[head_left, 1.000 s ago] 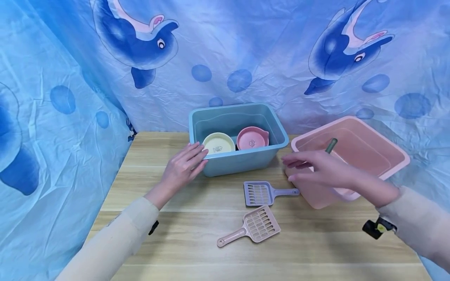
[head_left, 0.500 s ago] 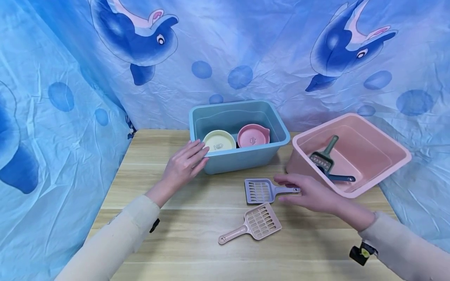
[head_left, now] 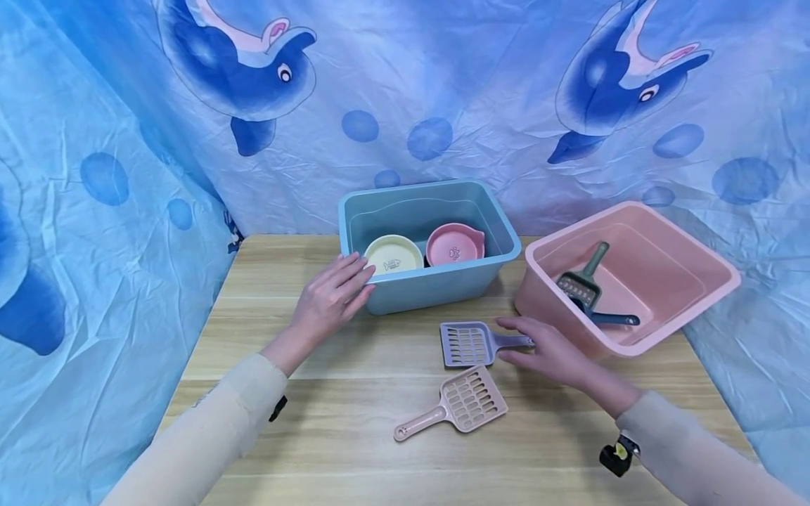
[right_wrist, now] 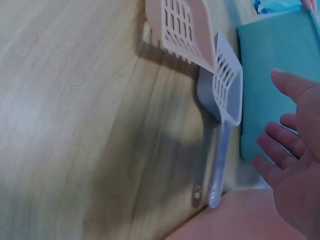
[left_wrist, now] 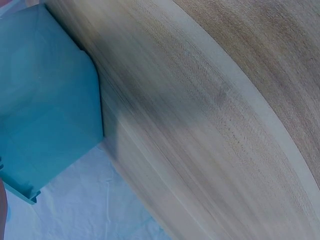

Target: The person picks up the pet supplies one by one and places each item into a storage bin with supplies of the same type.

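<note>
My left hand [head_left: 333, 294] rests on the near left corner of a blue bin [head_left: 436, 275], its fingers extended over the rim. Inside that bin sit a cream bowl [head_left: 394, 253] with a fish print and a pink bowl [head_left: 454, 246] with a paw print. My right hand [head_left: 550, 351] hovers over the handle end of a purple litter scoop [head_left: 468, 344], thumb and fingers spread apart. In the right wrist view the scoop's handle [right_wrist: 220, 165] lies beside the fingers, with nothing between them. A beige-pink litter scoop [head_left: 473, 399] lies just in front of the purple one.
A pink bin [head_left: 683, 323] stands on the right, holding a green litter scoop [head_left: 579, 288] and a dark blue scoop [head_left: 614, 319]. The wooden table [head_left: 329, 450] runs back to a blue curtain [head_left: 405, 84] printed with dolphins.
My right hand has come from over the pink bin, down and toward me, to the purple litter scoop's handle. My left hand has stayed on the blue bin's rim.
</note>
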Motion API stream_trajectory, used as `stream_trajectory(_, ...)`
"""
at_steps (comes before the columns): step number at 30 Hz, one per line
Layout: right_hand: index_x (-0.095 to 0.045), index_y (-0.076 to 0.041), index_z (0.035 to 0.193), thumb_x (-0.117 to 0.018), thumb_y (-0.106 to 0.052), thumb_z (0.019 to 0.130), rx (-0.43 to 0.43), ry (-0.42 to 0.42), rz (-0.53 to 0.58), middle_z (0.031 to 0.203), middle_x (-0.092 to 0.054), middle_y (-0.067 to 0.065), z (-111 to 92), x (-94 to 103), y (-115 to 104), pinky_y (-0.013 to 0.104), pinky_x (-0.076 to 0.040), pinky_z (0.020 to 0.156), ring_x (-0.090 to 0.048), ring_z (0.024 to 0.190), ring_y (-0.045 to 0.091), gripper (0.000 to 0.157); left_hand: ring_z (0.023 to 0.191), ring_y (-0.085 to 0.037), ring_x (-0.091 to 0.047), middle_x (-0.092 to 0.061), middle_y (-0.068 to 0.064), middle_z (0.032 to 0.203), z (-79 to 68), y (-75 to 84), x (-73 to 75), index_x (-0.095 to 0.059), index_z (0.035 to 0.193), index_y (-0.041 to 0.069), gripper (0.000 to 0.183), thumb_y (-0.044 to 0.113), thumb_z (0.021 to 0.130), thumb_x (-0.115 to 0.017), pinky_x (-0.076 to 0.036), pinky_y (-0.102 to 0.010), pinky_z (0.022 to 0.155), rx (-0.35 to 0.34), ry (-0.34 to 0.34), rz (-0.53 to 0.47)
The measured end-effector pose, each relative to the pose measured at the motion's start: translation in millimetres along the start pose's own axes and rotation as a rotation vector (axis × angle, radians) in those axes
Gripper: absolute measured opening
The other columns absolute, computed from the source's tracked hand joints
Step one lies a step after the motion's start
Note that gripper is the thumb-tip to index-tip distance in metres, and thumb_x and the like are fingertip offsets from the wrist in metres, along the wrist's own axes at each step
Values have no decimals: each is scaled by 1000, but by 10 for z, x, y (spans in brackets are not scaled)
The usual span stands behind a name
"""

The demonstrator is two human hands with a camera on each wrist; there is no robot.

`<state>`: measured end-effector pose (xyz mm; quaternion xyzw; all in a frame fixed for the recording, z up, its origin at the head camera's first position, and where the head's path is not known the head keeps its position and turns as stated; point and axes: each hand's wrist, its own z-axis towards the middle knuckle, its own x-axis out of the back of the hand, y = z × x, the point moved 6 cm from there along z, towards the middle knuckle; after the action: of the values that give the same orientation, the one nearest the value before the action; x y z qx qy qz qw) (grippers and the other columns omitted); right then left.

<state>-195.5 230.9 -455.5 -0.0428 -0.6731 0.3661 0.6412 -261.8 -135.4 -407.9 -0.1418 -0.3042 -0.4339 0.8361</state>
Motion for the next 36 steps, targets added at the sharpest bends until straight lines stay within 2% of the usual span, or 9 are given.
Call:
stream_trajectory(11, -61, 3, 145, -83, -24, 96, -69, -49, -41, 143, -66, 19, 11, -151, 245, 57, -54, 108, -66, 128, 37, 60, 124, -40, -70, -76, -21, 126, -8, 9, -21, -78, 126, 1, 47, 11, 82, -91, -54, -59, 108, 24, 1, 1)
stream_trajectory(17, -62, 4, 144, -81, -28, 98, -91, -79, -45, 142, -67, 21, -8, -188, 302, 57, -55, 108, -67, 128, 36, 59, 123, -40, -71, -76, -21, 125, -8, 12, -25, -78, 127, 2, 44, 12, 86, -89, -55, -60, 108, 20, 2, -3)
stream_trajectory(22, -63, 2, 144, -81, -32, 98, -105, -51, -39, 142, -68, 19, -57, -163, 256, 56, -55, 108, -67, 128, 35, 59, 123, -41, -71, -76, -22, 124, -4, 15, -24, -78, 126, 1, 40, 13, 90, -86, -56, -60, 106, 11, 4, -7)
stream_trajectory(24, -63, 1, 144, -80, -32, 99, -130, -23, 22, 142, -68, 17, -105, -140, 226, 56, -55, 108, -67, 129, 35, 59, 123, -41, -71, -76, -22, 125, -2, 15, -25, -77, 127, 1, 42, 13, 88, -86, -56, -61, 106, 9, 4, -6)
stream_trajectory(26, -62, 1, 145, -79, -31, 100, -166, -1, 140, 142, -68, 18, -170, -127, 209, 54, -56, 107, -67, 128, 35, 58, 123, -41, -71, -76, -22, 125, -1, 16, -23, -77, 128, 1, 44, 12, 87, -87, -56, -61, 106, 7, 9, -7)
stream_trajectory(29, -58, 4, 147, -75, -28, 102, -244, 13, 361, 142, -67, 20, -285, -144, 219, 39, -59, 106, -67, 128, 36, 57, 123, -41, -71, -76, -22, 126, 1, 14, -15, -76, 129, 1, 44, 12, 87, -87, -56, -60, 106, 6, 11, -1)
stream_trajectory(32, -55, 5, 150, -70, -27, 106, -340, 8, 550, 143, -66, 22, -402, -206, 283, 22, -56, 103, -66, 130, 35, 56, 123, -40, -71, -76, -22, 126, 4, 9, 0, -77, 129, 2, 38, 15, 94, -82, -56, -59, 107, 8, 5, 1)
stream_trajectory(36, -45, 10, 154, -60, -28, 112, -468, 11, 843, 148, -62, 25, -551, -345, 366, 24, -54, 107, -67, 131, 26, 59, 124, -40, -71, -75, -21, 126, 6, 8, 6, -77, 128, 2, 38, 14, 93, -83, -56, -59, 107, 15, -2, -2)
